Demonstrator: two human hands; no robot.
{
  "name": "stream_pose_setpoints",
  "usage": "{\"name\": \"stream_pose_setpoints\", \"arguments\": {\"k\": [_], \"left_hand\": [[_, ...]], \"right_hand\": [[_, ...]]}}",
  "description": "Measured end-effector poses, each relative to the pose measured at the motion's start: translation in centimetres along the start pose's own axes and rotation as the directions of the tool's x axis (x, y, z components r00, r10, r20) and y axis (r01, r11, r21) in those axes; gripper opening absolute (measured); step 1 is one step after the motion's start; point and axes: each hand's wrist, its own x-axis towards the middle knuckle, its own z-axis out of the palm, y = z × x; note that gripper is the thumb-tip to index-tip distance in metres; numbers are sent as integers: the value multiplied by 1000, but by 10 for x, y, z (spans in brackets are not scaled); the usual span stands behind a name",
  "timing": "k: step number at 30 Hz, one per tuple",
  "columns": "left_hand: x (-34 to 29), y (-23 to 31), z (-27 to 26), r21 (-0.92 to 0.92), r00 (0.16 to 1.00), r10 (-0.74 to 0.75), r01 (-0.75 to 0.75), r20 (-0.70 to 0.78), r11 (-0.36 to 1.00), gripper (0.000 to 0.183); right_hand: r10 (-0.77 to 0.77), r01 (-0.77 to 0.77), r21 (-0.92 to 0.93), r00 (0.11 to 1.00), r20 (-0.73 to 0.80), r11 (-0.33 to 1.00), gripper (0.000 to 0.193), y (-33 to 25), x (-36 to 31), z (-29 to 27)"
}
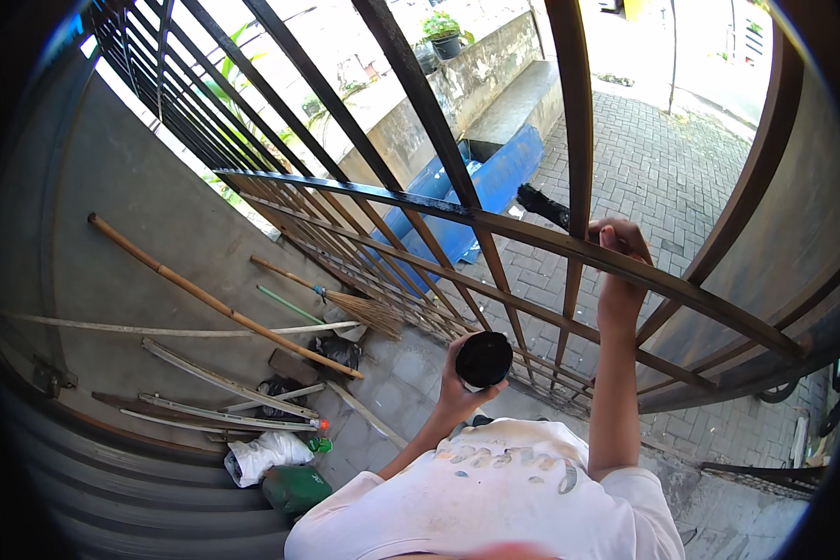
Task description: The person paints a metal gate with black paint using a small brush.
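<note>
My left hand [459,397] is wrapped round a small round can [481,383] with dark contents and a blackened inside, held upright before my shirt. My right hand [621,250] is raised at the metal gate [532,233], closed on a paintbrush [543,205]. Black covers the brush head, which points left beyond an upright bar; that bar hides most of the handle. The gate's horizontal rail runs just below the brush. Glossy black coats the rail and bars on the left, while those on the right look brown.
Against the left wall lie a bamboo pole [215,301], a straw broom [359,308], several strips, a white sack [266,457] and a green container [294,489]. Beyond the gate are a blue barrel-like piece [513,173], a low wall [476,89], a potted plant [445,39] and paving [653,140].
</note>
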Motion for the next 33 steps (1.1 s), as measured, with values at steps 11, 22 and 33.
{"name": "stream_pose_setpoints", "arguments": {"k": [11,22,33], "left_hand": [[-13,5,-3,-106,988,-86,100,132,989,87],[-33,0,-73,-223,979,-62,106,195,969,88],[-68,3,-136,-132,966,-128,160,223,978,85]], "right_hand": [[-300,309,-403,950,86,862,16,5,-63,-16],[-592,505,-658,799,110,559,20,2,-86,-31],[-683,587,-662,715,153,466,29,-30,-153,-8]]}}
